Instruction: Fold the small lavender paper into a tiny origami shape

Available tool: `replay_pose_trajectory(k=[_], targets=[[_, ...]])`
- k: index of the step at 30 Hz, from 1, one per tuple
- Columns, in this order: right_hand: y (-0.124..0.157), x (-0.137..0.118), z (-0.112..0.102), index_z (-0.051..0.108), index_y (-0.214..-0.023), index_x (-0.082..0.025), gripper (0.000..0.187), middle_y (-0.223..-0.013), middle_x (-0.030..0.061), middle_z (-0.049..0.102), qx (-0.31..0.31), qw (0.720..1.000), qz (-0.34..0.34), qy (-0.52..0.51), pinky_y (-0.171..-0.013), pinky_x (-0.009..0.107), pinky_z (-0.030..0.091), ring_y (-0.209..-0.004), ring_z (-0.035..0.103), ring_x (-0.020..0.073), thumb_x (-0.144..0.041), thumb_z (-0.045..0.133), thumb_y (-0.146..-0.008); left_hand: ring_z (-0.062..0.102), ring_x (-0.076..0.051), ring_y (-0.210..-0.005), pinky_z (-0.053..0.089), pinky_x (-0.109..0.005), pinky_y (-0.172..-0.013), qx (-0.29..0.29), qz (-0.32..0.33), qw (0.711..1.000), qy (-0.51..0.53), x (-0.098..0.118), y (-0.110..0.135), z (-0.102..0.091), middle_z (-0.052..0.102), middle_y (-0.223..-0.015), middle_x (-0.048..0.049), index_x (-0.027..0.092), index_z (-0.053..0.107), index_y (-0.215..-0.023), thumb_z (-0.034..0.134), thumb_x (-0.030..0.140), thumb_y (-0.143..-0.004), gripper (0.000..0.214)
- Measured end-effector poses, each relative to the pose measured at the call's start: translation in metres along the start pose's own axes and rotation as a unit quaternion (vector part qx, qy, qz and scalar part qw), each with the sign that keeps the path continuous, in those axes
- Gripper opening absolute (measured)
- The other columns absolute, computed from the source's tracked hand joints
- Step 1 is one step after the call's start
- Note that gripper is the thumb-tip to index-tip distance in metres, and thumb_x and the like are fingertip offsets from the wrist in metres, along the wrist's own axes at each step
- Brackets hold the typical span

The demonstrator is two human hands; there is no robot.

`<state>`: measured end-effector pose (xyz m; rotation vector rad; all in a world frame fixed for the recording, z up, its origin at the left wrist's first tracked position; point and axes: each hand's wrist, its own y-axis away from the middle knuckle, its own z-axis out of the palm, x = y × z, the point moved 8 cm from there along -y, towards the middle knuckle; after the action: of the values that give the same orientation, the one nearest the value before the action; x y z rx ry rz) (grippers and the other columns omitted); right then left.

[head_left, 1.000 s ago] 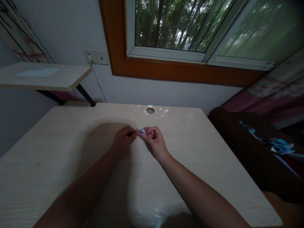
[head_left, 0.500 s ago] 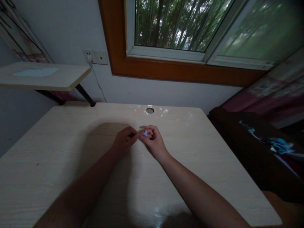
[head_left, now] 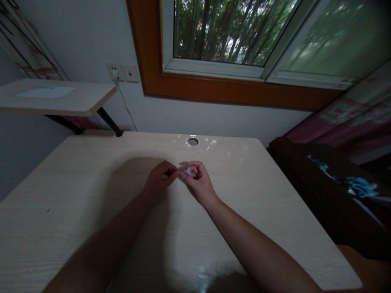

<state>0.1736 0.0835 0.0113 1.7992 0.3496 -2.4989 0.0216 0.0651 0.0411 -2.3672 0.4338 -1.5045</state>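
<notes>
Between my two hands, over the far half of the pale wooden desk (head_left: 244, 195), is a small folded piece of light purple paper (head_left: 187, 171). My right hand (head_left: 197, 179) pinches it between thumb and fingers, and a pointed flap stands up there. My left hand (head_left: 160, 177) is closed in a pinch at the paper's left end, its thumb and forefinger tips almost meeting the right fingertips. Most of the paper is hidden by the fingers, so its full shape cannot be made out.
A round cable hole (head_left: 193, 141) is near the desk's back edge. At left, a raised shelf (head_left: 91, 99) on black legs carries a white sheet (head_left: 45, 92). A white cord (head_left: 125, 101) hangs from the wall socket (head_left: 114, 72). Dark furniture with blue cloth (head_left: 362, 187) stands at right.
The hands stay almost in place, both still pinching. The purple paper's flap has tilted slightly to the right.
</notes>
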Motion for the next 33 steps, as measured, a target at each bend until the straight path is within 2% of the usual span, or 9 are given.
replay_pose_trajectory(k=[5,10,23,33], targets=[[-0.001,0.002,-0.001,0.059,-0.1,-0.027,0.037,-0.078,-0.0054,0.066,0.002,1.0,0.007,-0.018,-0.063,0.024,0.044,-0.066,0.058,0.0105,-0.023,0.082,-0.071,0.061,-0.012,-0.073,0.051,-0.024,-0.069,0.002,0.026,0.999,-0.021,0.006,0.0,-0.001,0.062,-0.082,-0.0012,0.02,0.065,-0.087,0.064,0.028,-0.089,0.008],[-0.001,0.004,-0.003,0.059,-0.098,-0.026,0.038,-0.077,-0.0056,0.067,0.014,1.0,0.016,-0.02,-0.063,0.025,0.045,-0.065,0.058,0.0109,-0.023,0.083,-0.069,0.061,-0.012,-0.072,0.051,-0.023,-0.067,0.008,0.038,0.999,-0.037,0.009,0.001,0.0,0.063,-0.083,-0.0011,0.02,0.066,-0.089,0.064,0.022,-0.088,0.003],[-0.001,0.002,-0.003,0.061,-0.096,-0.026,0.036,-0.077,-0.0057,0.067,0.008,1.0,0.017,-0.012,-0.062,0.024,0.043,-0.063,0.056,0.0099,-0.024,0.084,-0.069,0.06,-0.01,-0.067,0.05,-0.021,-0.064,0.01,0.056,0.996,-0.067,0.011,0.001,0.003,0.062,-0.08,0.0004,0.019,0.065,-0.088,0.064,0.014,-0.084,0.006],[0.0,0.004,-0.004,0.062,-0.095,-0.026,0.032,-0.08,-0.0039,0.066,0.005,1.0,0.015,-0.014,-0.063,0.024,0.045,-0.068,0.058,0.0115,-0.028,0.082,-0.071,0.059,-0.011,-0.068,0.051,-0.022,-0.066,0.003,0.045,0.996,-0.072,0.01,0.001,0.004,0.062,-0.08,-0.0002,0.02,0.064,-0.088,0.063,0.019,-0.086,0.002]])
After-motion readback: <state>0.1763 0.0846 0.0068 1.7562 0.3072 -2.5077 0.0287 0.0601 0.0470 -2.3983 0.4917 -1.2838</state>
